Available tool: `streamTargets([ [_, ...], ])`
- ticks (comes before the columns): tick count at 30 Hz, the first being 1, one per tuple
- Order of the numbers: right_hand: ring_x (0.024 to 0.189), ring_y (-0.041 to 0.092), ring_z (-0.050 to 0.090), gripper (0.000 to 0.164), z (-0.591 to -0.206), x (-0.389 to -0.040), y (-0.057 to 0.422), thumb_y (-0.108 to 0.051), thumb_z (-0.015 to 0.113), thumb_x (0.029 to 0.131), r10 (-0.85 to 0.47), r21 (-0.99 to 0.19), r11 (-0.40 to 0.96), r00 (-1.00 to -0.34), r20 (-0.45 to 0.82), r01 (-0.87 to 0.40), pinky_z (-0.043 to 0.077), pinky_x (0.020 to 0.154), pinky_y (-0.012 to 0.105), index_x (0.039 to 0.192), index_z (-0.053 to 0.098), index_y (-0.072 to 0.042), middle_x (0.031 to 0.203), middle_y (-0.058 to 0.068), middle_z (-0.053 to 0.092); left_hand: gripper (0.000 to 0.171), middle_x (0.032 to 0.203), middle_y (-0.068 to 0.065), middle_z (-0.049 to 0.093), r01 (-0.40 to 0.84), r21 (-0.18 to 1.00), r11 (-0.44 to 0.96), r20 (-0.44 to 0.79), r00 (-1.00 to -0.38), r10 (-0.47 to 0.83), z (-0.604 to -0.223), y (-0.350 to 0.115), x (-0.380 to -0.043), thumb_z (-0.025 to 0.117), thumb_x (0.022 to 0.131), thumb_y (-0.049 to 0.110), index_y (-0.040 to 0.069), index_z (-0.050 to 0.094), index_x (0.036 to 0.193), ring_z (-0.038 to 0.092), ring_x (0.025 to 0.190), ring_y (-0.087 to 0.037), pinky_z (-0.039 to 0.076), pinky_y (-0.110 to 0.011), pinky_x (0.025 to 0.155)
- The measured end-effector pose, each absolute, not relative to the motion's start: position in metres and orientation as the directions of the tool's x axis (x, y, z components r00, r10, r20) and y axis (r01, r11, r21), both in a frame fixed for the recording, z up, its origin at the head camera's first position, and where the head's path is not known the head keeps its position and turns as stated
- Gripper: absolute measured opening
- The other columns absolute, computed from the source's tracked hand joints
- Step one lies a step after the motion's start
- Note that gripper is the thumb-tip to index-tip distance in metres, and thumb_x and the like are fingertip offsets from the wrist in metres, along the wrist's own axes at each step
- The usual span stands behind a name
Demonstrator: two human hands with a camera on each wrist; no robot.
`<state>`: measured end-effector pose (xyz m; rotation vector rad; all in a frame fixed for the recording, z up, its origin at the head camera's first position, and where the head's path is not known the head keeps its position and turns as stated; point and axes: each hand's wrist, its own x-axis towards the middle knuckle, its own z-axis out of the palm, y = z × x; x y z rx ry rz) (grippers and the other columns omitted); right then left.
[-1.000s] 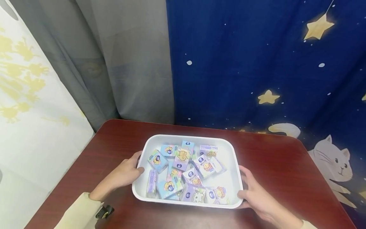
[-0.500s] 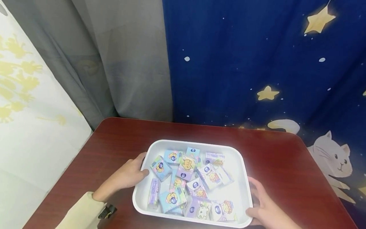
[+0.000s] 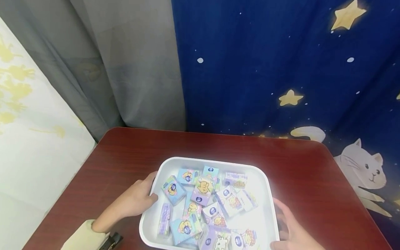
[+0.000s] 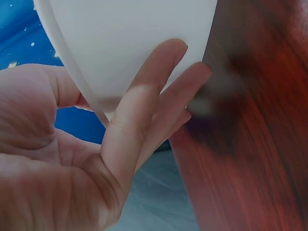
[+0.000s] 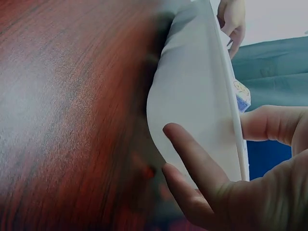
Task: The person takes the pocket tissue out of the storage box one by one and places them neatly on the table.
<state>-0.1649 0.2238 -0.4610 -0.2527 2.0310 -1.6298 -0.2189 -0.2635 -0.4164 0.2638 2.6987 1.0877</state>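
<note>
A white plastic tray (image 3: 261, 211) with rounded corners is held between my two hands, low in the head view. Inside lie several small tissue packs, jumbled and partly overlapping: blue ones (image 3: 174, 190), white ones (image 3: 229, 200) and purple ones (image 3: 165, 219). My left hand (image 3: 137, 198) grips the tray's left side, thumb over the rim and fingers against the outer wall. On the opposite side my right hand (image 3: 293, 231) grips likewise; in the right wrist view its fingers (image 5: 197, 161) spread along the wall. The frame's lower edge cuts off the tray's near side.
A dark red wooden table (image 3: 140, 146) lies beneath the tray. Behind it hang a grey curtain (image 3: 137, 69) and a blue curtain (image 3: 250, 69) with stars and a cat. A white patterned cloth (image 3: 37, 139) hangs at the left. My left wrist carries a black strap (image 3: 111, 240).
Both hands have brought the tray nearer to me, lower in the head view. The packs keep roughly their places inside it. The head view has also shifted slightly.
</note>
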Motion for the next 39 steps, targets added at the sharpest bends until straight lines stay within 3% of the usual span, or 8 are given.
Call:
streamTargets([
  [4, 0.123, 0.052, 0.066, 0.123, -0.456, -0.167, 0.226, 0.011, 0.081, 0.082, -0.431, -0.935, 0.308, -0.849, -0.304, 0.178, 0.067, 0.088, 0.046, 0.169, -0.006, 0.000, 0.156, 0.053, 0.027, 0.074, 0.112, -0.025, 0.075, 0.095, 0.691, 0.717, -0.127, -0.960, 0.250, -0.415, -0.265, -0.216, 0.066, 0.091, -0.006, -0.016, 0.036, 0.159, 0.076, 0.087, -0.023, 0.066, -0.036, 0.066],
  [7, 0.122, 0.047, 0.068, 0.121, -0.443, -0.171, 0.223, 0.004, 0.088, 0.083, -0.331, -0.889, 0.398, -0.868, -0.369, 0.226, 0.067, 0.087, 0.052, 0.171, 0.004, -0.003, 0.157, 0.047, 0.038, 0.075, 0.112, -0.024, 0.075, 0.088, 0.694, 0.715, -0.133, -0.960, 0.247, -0.415, -0.265, -0.216, 0.068, 0.092, -0.005, -0.015, 0.036, 0.159, 0.076, 0.088, -0.023, 0.066, -0.037, 0.067],
  [10, 0.119, 0.039, 0.071, 0.119, -0.427, -0.178, 0.220, -0.002, 0.094, 0.080, -0.214, -0.843, 0.483, -0.902, -0.375, 0.236, 0.067, 0.086, 0.050, 0.171, 0.019, -0.008, 0.158, 0.037, 0.047, 0.076, 0.109, -0.022, 0.075, 0.081, 0.704, 0.706, -0.139, -0.958, 0.250, -0.414, -0.266, -0.217, 0.069, 0.092, -0.005, -0.015, 0.036, 0.159, 0.077, 0.086, -0.023, 0.067, -0.038, 0.066],
  [16, 0.108, 0.030, 0.075, 0.091, -0.406, -0.189, 0.207, 0.005, 0.098, 0.072, -0.152, -0.740, 0.663, -0.988, 0.019, -0.116, 0.066, 0.078, 0.030, 0.152, 0.056, -0.007, 0.142, 0.017, 0.064, 0.076, 0.105, -0.018, 0.075, 0.059, 0.703, 0.708, -0.162, -0.957, 0.240, -0.412, -0.266, -0.218, 0.069, 0.091, -0.005, -0.014, 0.036, 0.159, 0.076, 0.083, -0.021, 0.067, -0.039, 0.067],
  [20, 0.102, 0.026, 0.075, 0.074, -0.393, -0.200, 0.196, 0.010, 0.095, 0.072, -0.193, -0.677, 0.701, -0.973, 0.125, -0.226, 0.066, 0.074, 0.029, 0.139, 0.068, -0.010, 0.130, 0.009, 0.068, 0.077, 0.106, -0.019, 0.075, 0.047, 0.699, 0.714, -0.172, -0.958, 0.231, -0.412, -0.266, -0.218, 0.070, 0.091, -0.004, -0.014, 0.036, 0.159, 0.076, 0.084, -0.022, 0.067, -0.040, 0.068],
  [24, 0.102, 0.023, 0.074, 0.065, -0.387, -0.213, 0.184, 0.008, 0.092, 0.077, -0.282, -0.663, 0.708, -0.958, 0.052, -0.244, 0.066, 0.076, 0.028, 0.135, 0.072, -0.014, 0.123, 0.004, 0.071, 0.077, 0.104, -0.018, 0.075, 0.046, 0.691, 0.721, -0.171, -0.959, 0.225, -0.413, -0.266, -0.218, 0.070, 0.091, -0.003, -0.014, 0.037, 0.159, 0.076, 0.084, -0.022, 0.067, -0.039, 0.069],
  [32, 0.102, 0.025, 0.072, 0.069, -0.398, -0.231, 0.169, 0.013, 0.086, 0.076, -0.502, -0.641, 0.658, -0.865, 0.018, -0.395, 0.064, 0.078, 0.027, 0.137, 0.072, -0.017, 0.132, 0.005, 0.073, 0.077, 0.100, -0.015, 0.075, 0.045, 0.692, 0.721, -0.168, -0.961, 0.221, -0.414, -0.267, -0.218, 0.071, 0.090, -0.002, -0.012, 0.039, 0.159, 0.076, 0.081, -0.020, 0.066, -0.037, 0.067],
  [39, 0.102, 0.021, 0.073, 0.066, -0.404, -0.236, 0.160, 0.013, 0.081, 0.079, -0.534, -0.568, 0.698, -0.846, -0.009, -0.435, 0.065, 0.084, 0.035, 0.138, 0.074, -0.016, 0.132, 0.003, 0.075, 0.077, 0.099, -0.014, 0.075, 0.047, 0.702, 0.710, -0.165, -0.960, 0.228, -0.414, -0.267, -0.218, 0.071, 0.090, -0.003, -0.013, 0.038, 0.159, 0.075, 0.079, -0.019, 0.065, -0.035, 0.065],
])
